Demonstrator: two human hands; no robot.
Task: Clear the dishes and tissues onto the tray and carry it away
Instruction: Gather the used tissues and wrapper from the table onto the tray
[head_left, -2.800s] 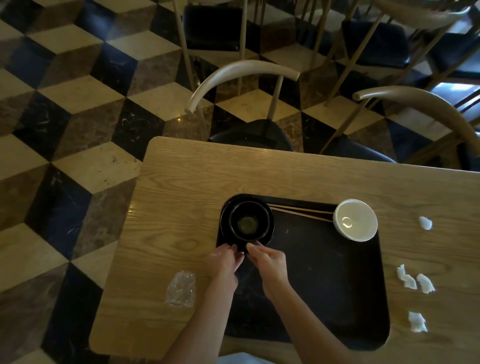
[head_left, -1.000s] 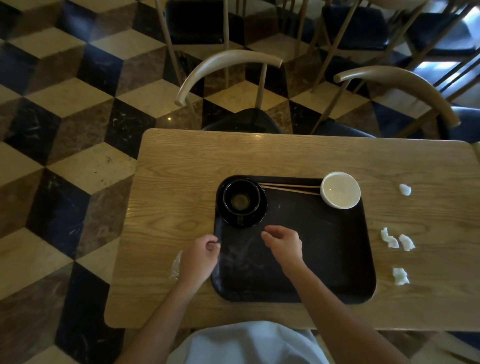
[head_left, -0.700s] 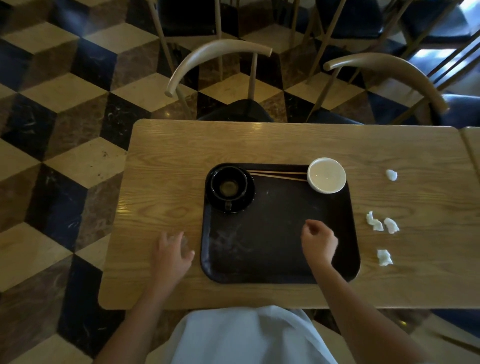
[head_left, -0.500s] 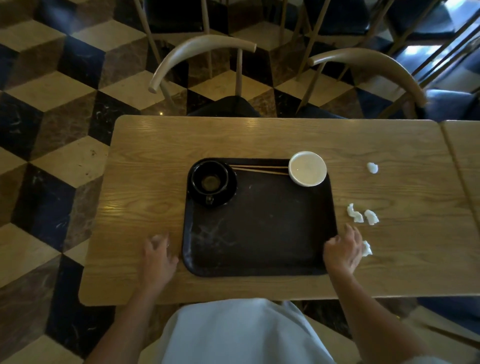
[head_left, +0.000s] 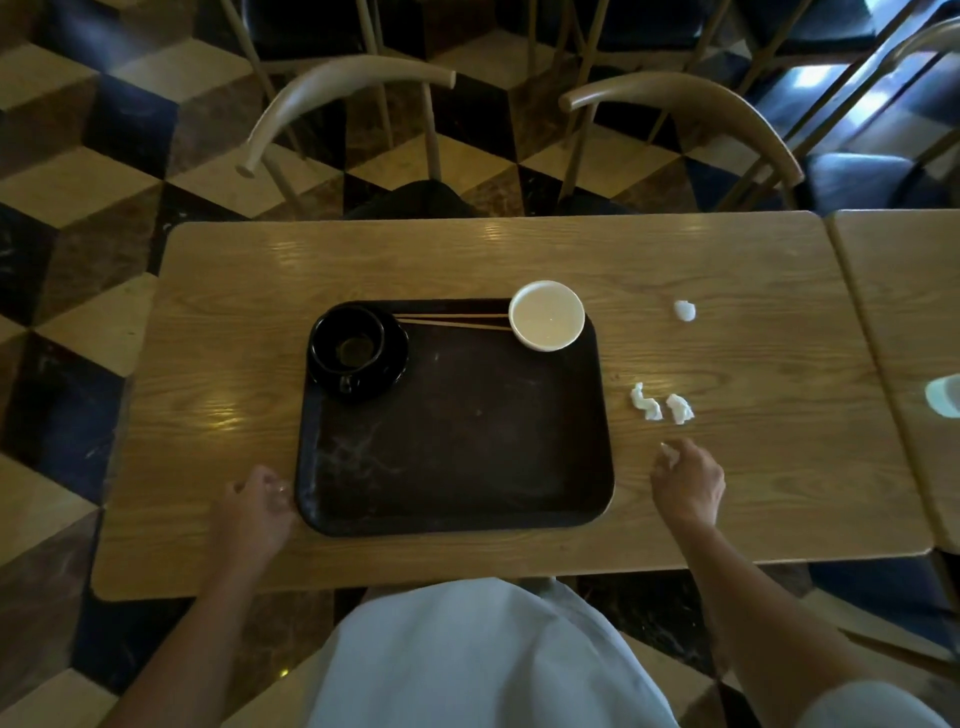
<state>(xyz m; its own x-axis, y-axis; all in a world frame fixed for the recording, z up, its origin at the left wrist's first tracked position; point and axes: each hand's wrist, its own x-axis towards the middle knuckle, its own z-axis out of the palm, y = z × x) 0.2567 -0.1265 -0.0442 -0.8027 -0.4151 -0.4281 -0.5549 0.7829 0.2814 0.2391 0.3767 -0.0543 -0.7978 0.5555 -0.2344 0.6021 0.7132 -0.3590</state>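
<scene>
Right hand (head_left: 688, 486): fingers curled around a small white tissue wad (head_left: 667, 451), which shows at the fingertips, just off the tray's right edge and over the table (head_left: 218, 395). Left hand (head_left: 260, 506): on the table at the tray's near left corner, fingers bent against the rim; whether it grips anything cannot be told, as the fingertips are partly hidden. Head view, contents. Tray (head_left: 457, 467): dark, rectangular, flat on the table in front of the person, its middle bare. Black cup (head_left: 348, 343): on a black saucer (head_left: 387, 371) in the tray's far left corner, handle toward the person, a little residue at the bottom. Chopsticks (head_left: 452, 319): one pair, lying along the far edge between cup and bowl. White bowl (head_left: 546, 314): upright in the far right corner, overhanging the rim slightly. Loose tissues on the table, right of the tray: two crumpled pieces (head_left: 662, 408) side by side, just beyond the right hand; one more piece (head_left: 684, 310) farther off, level with the bowl. Second table (head_left: 904, 322): butted against the right end, with a pale object at the frame's edge, too cut off to identify. Two chairs (head_left: 675, 98): wooden-backed, dark seats, pushed in on the far side. Floor (head_left: 78, 171): cube-pattern tile.
</scene>
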